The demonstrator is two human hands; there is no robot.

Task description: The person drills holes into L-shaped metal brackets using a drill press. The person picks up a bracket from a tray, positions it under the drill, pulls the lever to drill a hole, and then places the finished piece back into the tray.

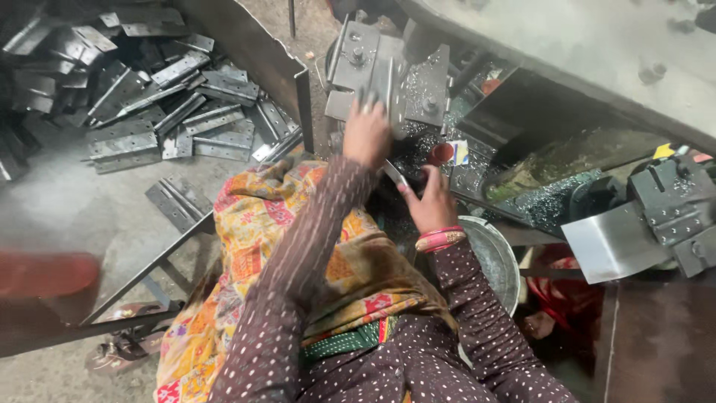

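- My left hand lies flat, fingers spread, on the grey steel fixture block of the press, its grip released and merely steadying.
- My right hand pinches a small metal plate just below the die; the blur makes it hard to be sure.
- This looks like the loading step.
- Next calls for seating the plate squarely, fingers clear.
- Finished hinge plates are piled on the floor, well apart.
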